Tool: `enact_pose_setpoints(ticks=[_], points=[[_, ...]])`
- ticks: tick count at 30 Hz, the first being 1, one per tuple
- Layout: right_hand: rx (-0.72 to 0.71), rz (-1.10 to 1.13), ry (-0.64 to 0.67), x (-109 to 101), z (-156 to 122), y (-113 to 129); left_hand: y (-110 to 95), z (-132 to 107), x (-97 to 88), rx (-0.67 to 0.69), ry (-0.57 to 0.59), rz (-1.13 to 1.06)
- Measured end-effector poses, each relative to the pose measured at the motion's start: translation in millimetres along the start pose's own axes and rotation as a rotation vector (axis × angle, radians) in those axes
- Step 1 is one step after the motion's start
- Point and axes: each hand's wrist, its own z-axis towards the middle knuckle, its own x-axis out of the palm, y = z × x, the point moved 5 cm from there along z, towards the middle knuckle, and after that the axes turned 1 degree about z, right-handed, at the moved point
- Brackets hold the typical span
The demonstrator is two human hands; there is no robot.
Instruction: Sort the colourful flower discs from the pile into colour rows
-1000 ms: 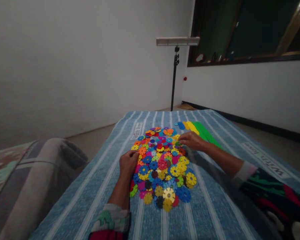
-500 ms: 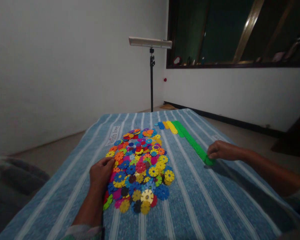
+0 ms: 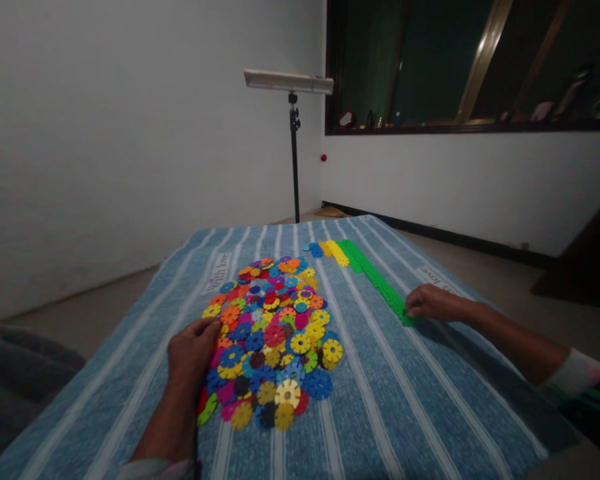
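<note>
Head view: L hand [image 3: 193, 347] is resting on the near-left edge of the pile of coloured flower discs [image 3: 275, 333], fingers loosely bent over the discs, not gripping anything visible. R hand [image 3: 430, 301] is reaching out to the right, fingertips bunched & pressing down at the near end of the green row [image 3: 375, 277]; can't tell whether a disc is pinched between them. That row is running diagonally across the blue striped cloth [image 3: 380, 400] on the worktop, w/ a short yellow row [image 3: 337, 252] & a few blue discs [image 3: 315, 250] lying beside its far end. Judging from this, work at the row end is probably going best w/ a disc lying flat, touching the last green one & in line w/ the rest, L hand steadying the pile.
</note>
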Motion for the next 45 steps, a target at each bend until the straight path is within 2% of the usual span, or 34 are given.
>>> enact_pose_setpoints(ticks=[3, 6, 12, 15, 20, 24, 30, 37, 42, 45], points=[[-0.013, -0.039, -0.026, 1, 5, -5, 1, -1, 2.1, -0.094, 0.066, -0.045], [-0.015, -0.07, -0.054, 0, 8, -12, -1, -3, 1.0, -0.132, 0.055, -0.067], [0.001, -0.154, -0.091, -5, 12, -14, 0, -3, 2.1, -0.097, 0.061, -0.095], [-0.024, -0.219, -0.111, -5, 16, 4, 2, -4, 2.3, -0.1, 0.065, -0.078], [-0.178, -0.202, -0.09, 12, 35, 58, -1, -7, 1.8, -0.119, 0.088, -0.081], [-0.287, -0.147, -0.083, 28, 64, 98, -4, -11, 1.2, -0.129, 0.088, -0.105], [-0.384, -0.084, -0.218, 41, 111, 143, -3, -14, 2.1, -0.1, 0.093, -0.119], [-0.353, -0.2, -0.232, 58, 162, 181, -1, -15, 3.0, -0.109, 0.099, -0.127], [-0.199, -0.329, -0.126, 71, 179, 188, 0, -16, 3.8, -0.105, 0.095, -0.134], [-0.199, -0.366, -0.133, 73, 180, 190, 0, -17, 4.6, -0.1, 0.085, -0.142]])
